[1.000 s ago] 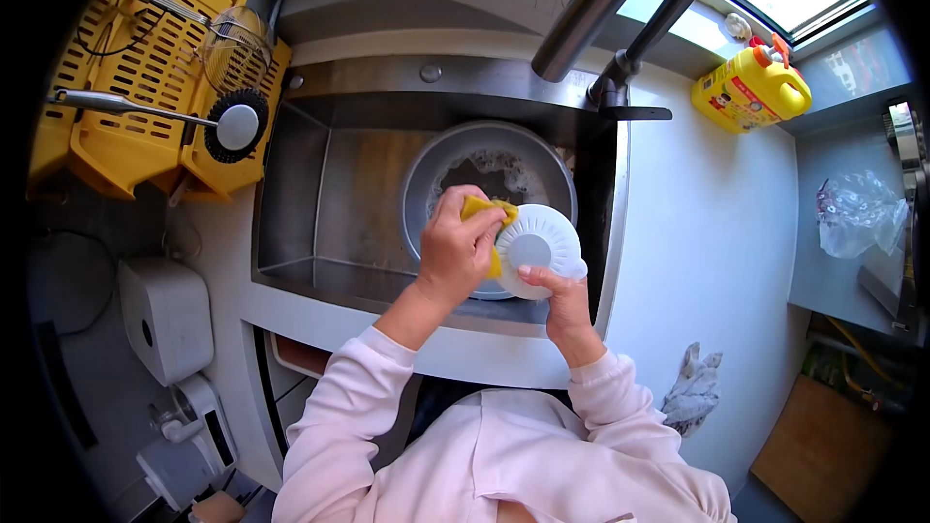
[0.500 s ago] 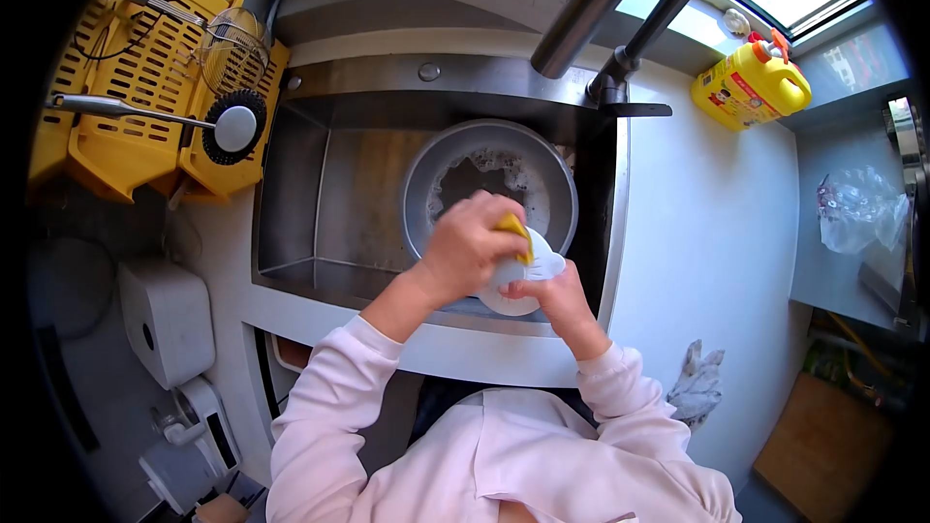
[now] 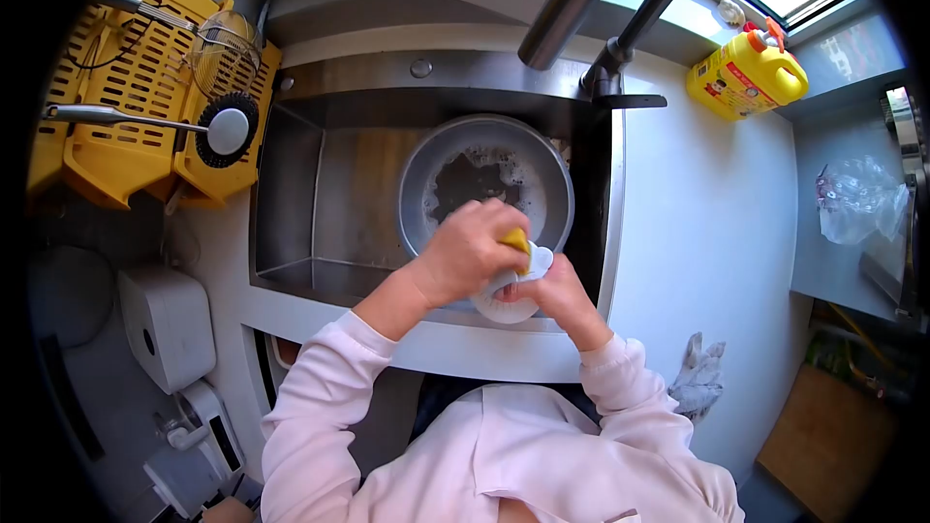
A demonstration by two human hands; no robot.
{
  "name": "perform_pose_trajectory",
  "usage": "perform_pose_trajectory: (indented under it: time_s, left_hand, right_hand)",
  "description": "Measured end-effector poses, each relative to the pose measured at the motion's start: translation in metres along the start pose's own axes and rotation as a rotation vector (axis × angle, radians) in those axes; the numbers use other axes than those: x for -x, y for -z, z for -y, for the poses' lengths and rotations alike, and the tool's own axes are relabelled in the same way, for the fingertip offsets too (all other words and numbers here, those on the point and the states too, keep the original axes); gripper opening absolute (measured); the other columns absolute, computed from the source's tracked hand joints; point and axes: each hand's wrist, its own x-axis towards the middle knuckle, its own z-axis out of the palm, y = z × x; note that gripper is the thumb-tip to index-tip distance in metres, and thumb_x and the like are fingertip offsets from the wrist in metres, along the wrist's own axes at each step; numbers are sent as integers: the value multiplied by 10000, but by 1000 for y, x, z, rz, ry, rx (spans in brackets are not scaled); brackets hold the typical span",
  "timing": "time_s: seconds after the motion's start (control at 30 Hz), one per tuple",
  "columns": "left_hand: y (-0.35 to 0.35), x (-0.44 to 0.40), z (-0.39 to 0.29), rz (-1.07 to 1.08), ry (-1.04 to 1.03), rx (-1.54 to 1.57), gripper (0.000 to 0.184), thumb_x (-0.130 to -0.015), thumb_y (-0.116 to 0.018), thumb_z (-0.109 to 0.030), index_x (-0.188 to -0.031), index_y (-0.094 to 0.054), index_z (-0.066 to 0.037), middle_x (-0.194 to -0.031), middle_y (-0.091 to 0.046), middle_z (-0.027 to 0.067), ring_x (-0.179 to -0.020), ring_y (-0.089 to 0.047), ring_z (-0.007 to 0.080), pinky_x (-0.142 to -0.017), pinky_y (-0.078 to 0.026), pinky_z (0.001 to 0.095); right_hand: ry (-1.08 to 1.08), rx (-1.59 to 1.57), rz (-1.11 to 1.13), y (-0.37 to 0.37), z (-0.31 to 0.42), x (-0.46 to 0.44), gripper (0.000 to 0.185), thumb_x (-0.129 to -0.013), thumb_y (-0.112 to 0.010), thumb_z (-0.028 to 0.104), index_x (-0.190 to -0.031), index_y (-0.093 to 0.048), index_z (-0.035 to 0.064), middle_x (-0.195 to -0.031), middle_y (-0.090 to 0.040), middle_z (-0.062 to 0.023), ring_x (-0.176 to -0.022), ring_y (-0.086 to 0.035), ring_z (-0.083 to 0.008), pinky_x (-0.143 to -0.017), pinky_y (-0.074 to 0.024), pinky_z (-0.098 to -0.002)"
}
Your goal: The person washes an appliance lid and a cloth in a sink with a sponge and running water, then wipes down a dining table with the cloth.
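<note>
Head view: a yellow cloth point(image 3: 519, 241) is pinched in the left hand point(image 3: 467, 248), its grip closed with the fingers together around it. The cloth is pressed toward a white dish point(image 3: 504, 307), which is clamped by the right hand point(image 3: 562, 292) at its right side. The dish is held tilted above the near edge of the sink point(image 3: 356, 184), in front of a round grey basin point(image 3: 410, 174); whether the basin is touched by it cannot be told (much of the dish is hidden by the hands). Dark water with patches of white suds point(image 3: 518, 179) is contained in the basin, which is set toward the right side of the sink. Both forearms are covered by pale pink sleeves point(image 3: 325, 397).

Beyond the basin, a dark tap point(image 3: 572, 5) is mounted at the back of the sink. On the white worktop point(image 3: 678, 223) to the right, a yellow bottle point(image 3: 744, 82) with a red top is placed near the window, and a crumpled grey-white cloth point(image 3: 697, 378) is seen near the right sleeve. A clear plastic bag point(image 3: 857, 201) is noted farther right. At the left, a whisk point(image 3: 155, 15) and a round black brush point(image 3: 227, 131) are laid across a yellow rack point(image 3: 116, 155).
</note>
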Motion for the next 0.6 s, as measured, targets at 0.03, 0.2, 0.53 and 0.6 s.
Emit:
perform_pose_trajectory:
  time_s: [0.03,0.2,0.53,0.6]
  left_hand:
    - [-1,0,-8,52,-85,19,156,-577,-661,-46,-693,-647,-149,-906,-548,11,-836,-539,214,-682,-423,330]
    - [0,-1,3,-69,-1,4,136,-575,-673,-71,-683,-646,-149,-913,-547,8,-823,-535,206,-661,-422,317]
    - [-9,0,-1,-149,41,51,122,-579,-673,-93,-687,-647,-145,-906,-546,18,-800,-540,205,-631,-427,318]
    - [-14,-2,-10,-53,-62,8,129,-576,-674,-82,-685,-641,-142,-908,-545,18,-801,-542,212,-633,-428,320]
  right_hand:
    - [-8,1,3,0,-2,1,364,-556,-755,50,-903,-648,27,-837,-650,-58,-785,-622,-166,-745,-472,-281]
    - [-25,-18,73,2,3,-3,375,-527,-755,41,-883,-640,62,-855,-647,-49,-814,-620,-174,-801,-458,-295]
    - [-56,-89,125,6,4,-3,375,-519,-743,27,-875,-632,68,-831,-631,-31,-815,-602,-163,-809,-447,-292]
    - [-42,-33,129,8,-6,-9,378,-522,-742,29,-882,-632,67,-836,-631,-31,-818,-603,-165,-814,-446,-293]
